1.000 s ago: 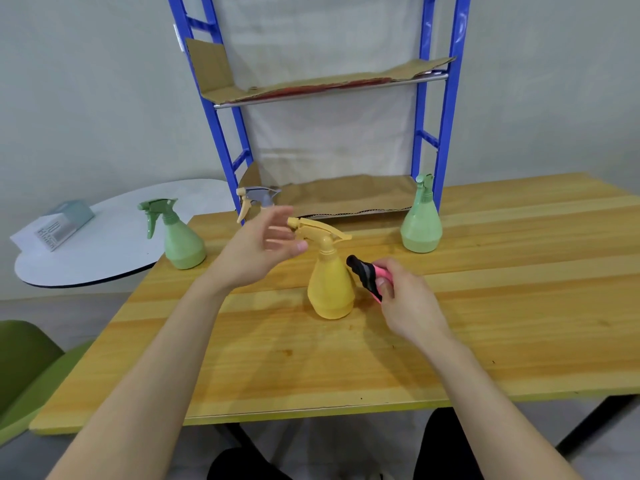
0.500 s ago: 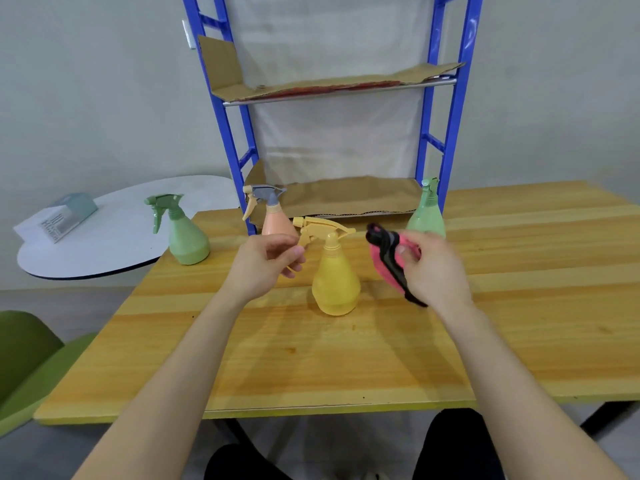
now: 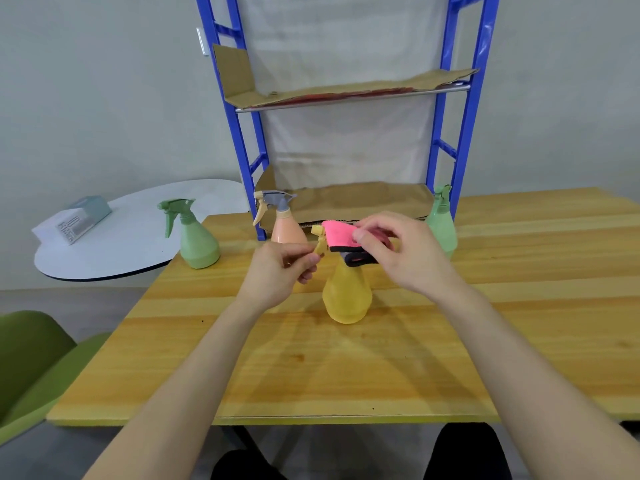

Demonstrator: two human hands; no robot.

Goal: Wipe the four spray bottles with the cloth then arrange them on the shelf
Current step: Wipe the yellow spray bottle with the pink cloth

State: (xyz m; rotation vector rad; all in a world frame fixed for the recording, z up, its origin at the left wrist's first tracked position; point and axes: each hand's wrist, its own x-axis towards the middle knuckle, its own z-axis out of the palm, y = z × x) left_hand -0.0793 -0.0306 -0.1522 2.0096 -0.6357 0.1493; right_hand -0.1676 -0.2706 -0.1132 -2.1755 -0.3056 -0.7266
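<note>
Two hands work a pink cloth over the yellow spray bottle at a wooden table.

A round white table with a box on it stands at far left, and just beside it a green spray bottle sits upright on the wooden table's left corner. A peach bottle stands at the foot of the blue shelf. The left hand pinches the yellow spray bottle's trigger between thumb and fingers; the bottle stands upright mid-table. The right hand grips the pink cloth, fingers curled round it, pressing it over the bottle's spray head. A second green bottle stands behind that hand, by the shelf's right post.
</note>
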